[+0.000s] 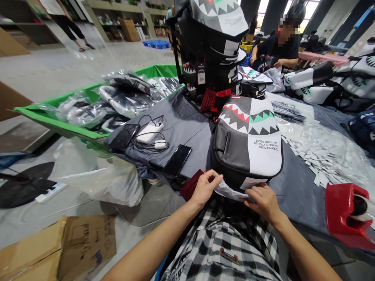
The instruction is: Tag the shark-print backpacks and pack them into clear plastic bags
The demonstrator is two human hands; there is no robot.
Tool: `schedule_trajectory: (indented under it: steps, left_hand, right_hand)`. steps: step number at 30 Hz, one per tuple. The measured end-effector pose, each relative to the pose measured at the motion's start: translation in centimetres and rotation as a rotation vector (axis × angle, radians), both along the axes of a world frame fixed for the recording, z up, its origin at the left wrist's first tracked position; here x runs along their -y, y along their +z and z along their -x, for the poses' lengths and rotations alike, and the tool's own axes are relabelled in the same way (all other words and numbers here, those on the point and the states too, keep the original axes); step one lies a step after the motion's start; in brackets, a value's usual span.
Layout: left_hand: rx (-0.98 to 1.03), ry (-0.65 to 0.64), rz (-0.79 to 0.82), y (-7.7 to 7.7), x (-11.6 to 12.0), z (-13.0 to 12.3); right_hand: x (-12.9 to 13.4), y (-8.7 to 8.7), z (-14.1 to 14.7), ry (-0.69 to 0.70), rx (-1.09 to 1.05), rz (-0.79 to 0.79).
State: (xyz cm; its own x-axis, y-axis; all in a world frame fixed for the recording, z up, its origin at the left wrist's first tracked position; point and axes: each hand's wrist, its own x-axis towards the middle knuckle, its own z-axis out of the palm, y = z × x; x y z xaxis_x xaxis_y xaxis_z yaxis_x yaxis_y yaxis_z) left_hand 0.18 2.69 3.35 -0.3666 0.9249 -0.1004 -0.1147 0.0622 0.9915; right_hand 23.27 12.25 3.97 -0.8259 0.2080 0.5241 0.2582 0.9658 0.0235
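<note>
A black, grey and white backpack (249, 136) with a red and green shark-teeth print lies on the dark cloth-covered table, its lower edge toward me. Just below that edge, a thin whitish sheet (230, 191) stretches between my hands. My left hand (206, 187) pinches its left end near a dark red cloth (191, 185). The right end is gripped by my right hand (262, 201), close against the bottom of the backpack. What the sheet is made of cannot be made out.
A phone (177, 160) and a white charger with cables (150, 132) lie left; stacked backpacks (209, 43) stand behind. A green-edged bin (58, 125) holds bagged goods. Right are white tags (318, 166) and a red tape dispenser (341, 212). A person (277, 48) works across the table.
</note>
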Motion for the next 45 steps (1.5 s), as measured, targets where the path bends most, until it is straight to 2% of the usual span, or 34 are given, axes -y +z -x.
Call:
schedule_trajectory:
  steps: [3, 7, 9, 13, 20, 26, 30, 33, 35, 37, 38, 39, 41, 42, 43, 45]
  left_hand:
    - [-0.272, 0.109, -0.088, -1.0, -0.1, -0.1]
    - [-0.611, 0.231, -0.291, -2.5, -0.7, -0.1]
    - [-0.682, 0.338, -0.345, -3.3, -1.2, -0.1]
    - [-0.676, 0.497, -0.308, -4.7, -2.2, -0.1]
    - [-0.712, 0.484, -0.285, -6.5, -3.1, 0.4]
    - [-0.835, 0.301, -0.333, -7.1, -3.6, 2.3]
    - [-0.943, 0.163, -0.407, -6.6, -3.5, 4.4]
    - [-1.013, 0.118, -0.431, -5.7, -2.9, 5.2]
    - [-1.061, 0.189, -0.445, -4.7, -1.9, 4.8]
    - [-1.117, 0.339, -0.510, -3.5, -0.6, 3.4]
    - [-1.144, 0.366, -0.578, -2.8, 0.0, 2.4]
    - [-1.162, 0.329, -0.656, -2.0, 0.5, 1.2]
    - [-1.140, 0.076, -0.743, -0.6, 0.8, -1.1]
    - [-1.096, -0.079, -0.714, 0.2, 0.6, -2.0]
    - [-1.040, -0.211, -0.638, 0.9, 0.2, -2.8]
    - [-0.929, -0.392, -0.400, 2.1, -1.0, -3.6]
  right_hand:
    - [0.1, 0.0, 0.0, -0.007, 0.001, 0.012]
    - [0.5, 0.3, 0.3, -0.007, -0.040, 0.011]
    - [0.8, 0.5, 0.6, -0.009, -0.065, 0.011]
    - [1.2, 0.6, 1.2, -0.034, -0.088, 0.029]
    - [1.2, -0.3, 1.6, -0.091, -0.098, 0.028]
    - [1.5, -0.3, 2.2, -0.168, -0.080, -0.030]
    - [1.5, -0.6, 2.4, -0.170, -0.083, -0.082]
    - [1.4, -1.1, 2.5, -0.186, -0.087, -0.126]
    - [1.4, -1.8, 2.5, -0.195, -0.095, -0.161]
    - [1.3, -2.4, 2.4, -0.188, -0.110, -0.189]
    - [1.2, -2.8, 2.3, -0.179, -0.126, -0.198]
    - [1.2, -3.0, 2.2, -0.168, -0.148, -0.201]
    - [1.2, -3.4, 2.0, -0.141, -0.203, -0.191]
    - [1.2, -3.6, 1.9, -0.123, -0.231, -0.177]
    - [1.2, -3.7, 1.7, -0.102, -0.257, -0.155]
    - [1.3, -3.9, 1.5, -0.075, -0.286, -0.097]
